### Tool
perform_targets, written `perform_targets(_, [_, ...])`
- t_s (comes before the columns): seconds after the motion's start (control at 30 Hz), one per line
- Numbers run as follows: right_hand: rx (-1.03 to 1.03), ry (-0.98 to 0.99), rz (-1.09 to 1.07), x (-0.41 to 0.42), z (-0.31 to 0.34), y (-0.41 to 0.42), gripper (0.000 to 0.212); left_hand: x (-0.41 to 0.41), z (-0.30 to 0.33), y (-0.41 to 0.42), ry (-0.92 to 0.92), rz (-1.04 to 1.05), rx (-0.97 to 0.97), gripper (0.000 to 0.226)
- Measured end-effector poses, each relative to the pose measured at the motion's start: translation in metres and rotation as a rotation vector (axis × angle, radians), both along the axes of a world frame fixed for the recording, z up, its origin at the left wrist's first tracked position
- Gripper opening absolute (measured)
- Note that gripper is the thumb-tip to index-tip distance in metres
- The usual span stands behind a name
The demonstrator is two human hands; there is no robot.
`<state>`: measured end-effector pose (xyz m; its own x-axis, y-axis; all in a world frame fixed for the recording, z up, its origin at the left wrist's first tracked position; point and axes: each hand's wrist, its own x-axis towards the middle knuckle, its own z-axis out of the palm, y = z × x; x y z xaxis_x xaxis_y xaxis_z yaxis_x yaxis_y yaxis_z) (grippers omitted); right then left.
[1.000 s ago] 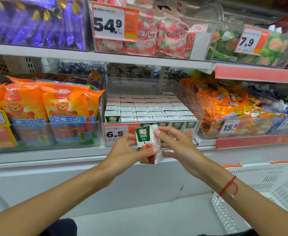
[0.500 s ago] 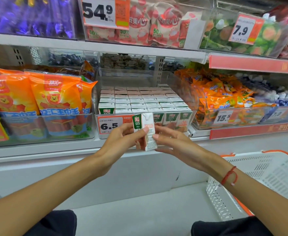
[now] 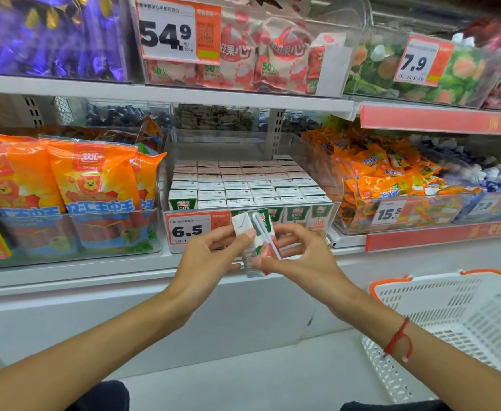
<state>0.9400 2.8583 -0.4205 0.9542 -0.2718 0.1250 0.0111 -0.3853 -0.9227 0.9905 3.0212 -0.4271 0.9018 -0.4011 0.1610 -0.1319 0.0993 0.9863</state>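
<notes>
Presently: juice carton (image 3: 256, 247) held in the air by both hands, just in front of the shelf's (image 3: 95, 269) front edge, partly covering the 6.5 price tag (image 3: 188, 229). Carton tilted, top leaning left; wrapped straw (image 3: 265, 235) runs slantwise down its facing side. Left hand (image 3: 210, 256) grips the left side, thumb tip pressed on the upper face, fingers curled behind. Right hand (image 3: 302, 256) grips the right side, thumb at the lower corner, fingers bent round the edge. Behind: rows of like cartons (image 3: 243, 185). Orange sausage packs (image 3: 89, 179) to the left. White basket (image 3: 388, 282), orange rim, low at right.
</notes>
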Motion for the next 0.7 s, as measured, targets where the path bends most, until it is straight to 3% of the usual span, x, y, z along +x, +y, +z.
perform_targets(0.13, [-0.129, -0.007, 0.060, 0.002, -0.005, 0.000, 0.061, 0.000, -0.003, -0.005, -0.062, 0.063, 0.063, 0.029])
perform_targets(0.33, [0.301, 0.053, 0.199, 0.004, 0.006, -0.015, 0.052, 0.011, 0.001, 0.005, -0.350, 0.082, 0.266, 0.040])
perform_targets(0.47, [0.358, -0.011, 0.144, 0.005, 0.007, -0.014, 0.040, 0.012, 0.000, 0.009, -0.556, 0.104, 0.300, 0.045])
perform_targets(0.7, [0.285, -0.064, 0.141, 0.003, 0.007, -0.010, 0.025, 0.014, 0.001, 0.011, -0.553, 0.092, 0.313, 0.049])
